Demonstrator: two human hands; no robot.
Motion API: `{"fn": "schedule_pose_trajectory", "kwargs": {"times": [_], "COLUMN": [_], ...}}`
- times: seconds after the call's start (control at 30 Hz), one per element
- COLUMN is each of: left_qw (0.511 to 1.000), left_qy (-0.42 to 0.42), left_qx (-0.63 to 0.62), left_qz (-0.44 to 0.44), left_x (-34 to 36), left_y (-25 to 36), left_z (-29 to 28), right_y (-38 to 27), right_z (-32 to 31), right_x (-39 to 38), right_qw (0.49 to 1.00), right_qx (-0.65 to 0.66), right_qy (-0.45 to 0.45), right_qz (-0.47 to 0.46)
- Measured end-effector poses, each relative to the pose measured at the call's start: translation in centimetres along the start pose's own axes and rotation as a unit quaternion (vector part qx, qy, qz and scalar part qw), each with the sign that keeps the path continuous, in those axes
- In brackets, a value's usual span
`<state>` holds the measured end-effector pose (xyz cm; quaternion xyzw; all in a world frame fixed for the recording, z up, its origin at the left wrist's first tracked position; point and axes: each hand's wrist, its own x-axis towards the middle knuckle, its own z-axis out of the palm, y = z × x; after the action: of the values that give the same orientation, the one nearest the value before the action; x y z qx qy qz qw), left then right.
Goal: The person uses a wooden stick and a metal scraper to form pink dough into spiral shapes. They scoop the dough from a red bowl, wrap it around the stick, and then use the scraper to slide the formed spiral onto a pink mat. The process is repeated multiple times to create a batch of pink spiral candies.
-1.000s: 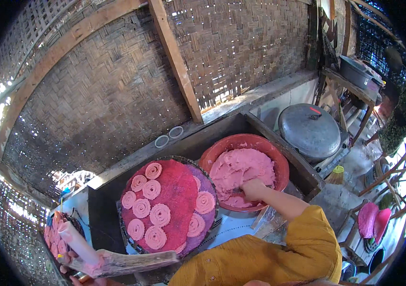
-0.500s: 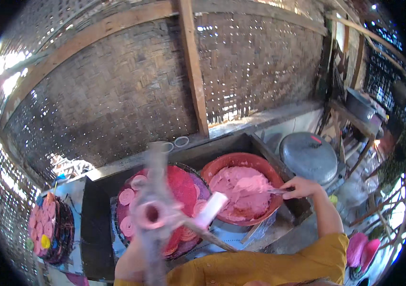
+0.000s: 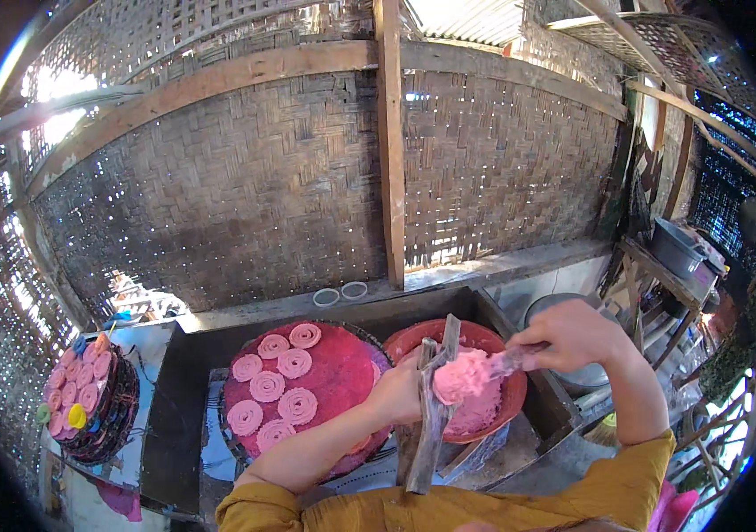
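My left hand (image 3: 397, 392) is closed around a worn wooden hand press (image 3: 429, 434) with crossed bars, held over the near left side of the red basin (image 3: 509, 410). From the right, my right hand (image 3: 568, 337) grips a greyish spoon (image 3: 509, 360) whose far end is covered in dough. A lump of soft pink dough (image 3: 465, 376) sits between spoon and press, touching both. More pink dough lies in the basin below. Left of the basin, a round red-pink tray (image 3: 335, 359) carries several coiled pink dough swirls (image 3: 297, 405).
At far left stands a stack of round trays (image 3: 113, 417) topped with pink swirls and coloured pieces. Two white rings (image 3: 326, 297) rest on the ledge by the woven wall. A grey lid (image 3: 586, 377) lies behind my right arm, and a metal pot (image 3: 677, 246) stands on a wooden shelf.
The wooden press has moved right, from over the round tray to the basin. My right hand has lifted the spoon with pink dough up to the press. The view has shifted upward.
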<state>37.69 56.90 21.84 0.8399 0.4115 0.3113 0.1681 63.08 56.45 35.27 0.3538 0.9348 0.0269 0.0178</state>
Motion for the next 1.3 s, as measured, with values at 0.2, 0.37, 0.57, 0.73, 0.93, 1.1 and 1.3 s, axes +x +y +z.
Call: {"fn": "schedule_pose_trajectory", "kwargs": {"times": [0.2, 0.37, 0.57, 0.73, 0.93, 1.1, 1.3], "left_qw": [0.995, 0.992, 0.999, 0.995, 0.995, 0.997, 0.986], "left_qy": [0.008, -0.060, -0.017, -0.023, -0.010, -0.020, -0.086], "left_qx": [-0.050, 0.015, 0.000, -0.059, 0.002, 0.010, 0.010], "left_qz": [-0.092, -0.112, -0.050, -0.082, -0.102, -0.073, -0.146], "left_x": [0.0, 0.9, 0.8, 0.6, 0.6, 0.8, 1.2], "left_y": [-2.1, -4.1, -8.1, -6.3, -3.4, -2.7, -2.3], "left_z": [1.0, 1.3, 2.0, 3.2, 1.3, 2.5, 1.2], "right_y": [-6.9, -6.0, -3.9, -2.7, -2.7, -4.2, -4.1], "right_z": [3.0, 6.5, 0.5, 1.3, 2.0, 5.5, 6.4], "right_x": [3.3, 3.5, -2.0, -0.1, 0.5, 3.4, 2.8], "right_qw": [0.935, 0.814, 0.907, 0.904, 0.930, 0.920, 0.929], "right_qx": [-0.298, -0.416, -0.206, -0.199, -0.206, -0.217, -0.213], "right_qy": [0.172, 0.351, 0.365, 0.371, 0.281, 0.280, 0.266], "right_qz": [-0.089, -0.204, -0.026, -0.072, -0.117, -0.170, -0.146]}}
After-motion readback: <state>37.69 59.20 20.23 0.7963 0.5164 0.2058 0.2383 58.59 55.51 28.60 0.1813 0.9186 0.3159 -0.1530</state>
